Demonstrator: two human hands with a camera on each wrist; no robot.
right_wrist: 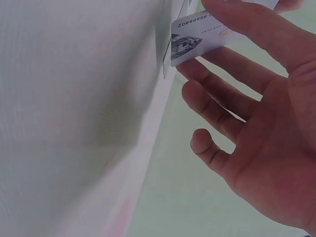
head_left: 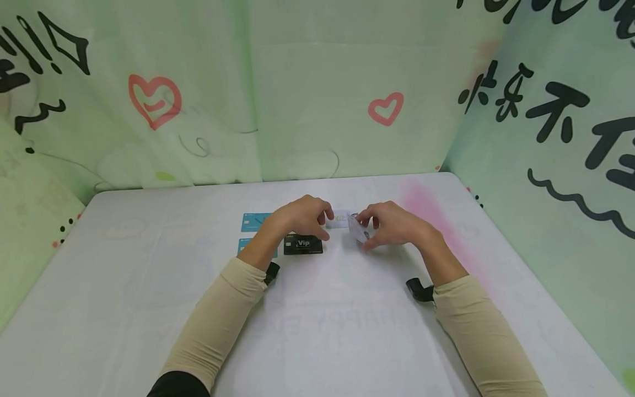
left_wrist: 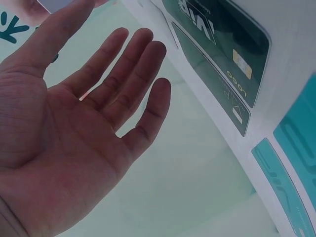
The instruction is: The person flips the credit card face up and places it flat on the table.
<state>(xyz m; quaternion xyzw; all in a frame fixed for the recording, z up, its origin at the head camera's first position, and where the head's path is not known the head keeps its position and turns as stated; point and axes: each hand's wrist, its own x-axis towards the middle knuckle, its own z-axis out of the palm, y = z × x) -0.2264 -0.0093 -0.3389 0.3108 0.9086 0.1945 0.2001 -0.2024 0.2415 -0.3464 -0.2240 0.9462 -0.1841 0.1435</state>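
Observation:
My right hand [head_left: 389, 223] pinches a white plastic card [head_left: 356, 229] between thumb and fingers, tilted up off the table. Close up in the right wrist view, this card [right_wrist: 190, 47] shows printed digits and a grey picture. Flat on the table just behind it is another pale card [head_left: 339, 219]. My left hand [head_left: 303, 216] hovers above the black Vip card [head_left: 303, 245], its fingers loosely bent and holding nothing. A second dark card [left_wrist: 229, 98] appears beyond the Vip one in the left wrist view; the left hand covers it in the head view.
Left of the dark cards lie two blue cards, the far one [head_left: 254, 222] and the near one [head_left: 243, 244], which my left forearm partly covers. A white cloth [head_left: 317, 336] with a pink patch covers the table. Green curtains [head_left: 317, 110] hang behind and at the sides.

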